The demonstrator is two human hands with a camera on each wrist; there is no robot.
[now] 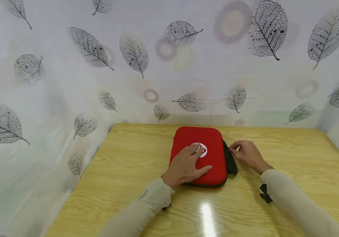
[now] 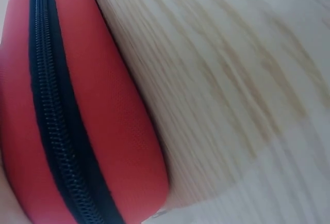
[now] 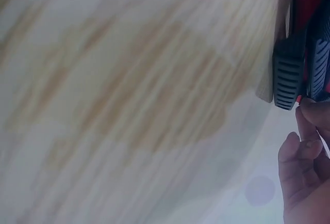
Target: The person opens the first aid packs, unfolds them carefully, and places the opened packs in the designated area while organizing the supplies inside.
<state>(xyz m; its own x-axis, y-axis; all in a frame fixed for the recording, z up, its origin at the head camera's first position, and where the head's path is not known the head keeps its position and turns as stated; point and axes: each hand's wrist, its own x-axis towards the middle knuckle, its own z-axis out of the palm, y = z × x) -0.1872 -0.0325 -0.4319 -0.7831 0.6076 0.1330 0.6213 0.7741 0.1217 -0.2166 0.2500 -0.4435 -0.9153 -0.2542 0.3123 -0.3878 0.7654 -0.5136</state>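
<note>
A red zippered hard case (image 1: 187, 135) with a round white emblem lies flat on the wooden table. My left hand (image 1: 184, 166) rests on its lid with fingers spread, partly covering the emblem. The closed black zipper (image 2: 51, 110) runs along the case's side in the left wrist view. On the right side sits a black ridged carry handle (image 3: 289, 74). Beside that handle my right hand (image 1: 247, 154) pinches with thumb and forefinger. A small red bit, apparently the zipper pull (image 3: 298, 99), shows at those fingertips; most of it is hidden.
The pale wooden table (image 1: 128, 148) reaches back to a white curtain (image 1: 187, 75) printed with dark leaves, which also hangs at both sides. Dark straps (image 1: 265, 193) show under the sleeves near the wrists. A bright reflection lies on the table's front part.
</note>
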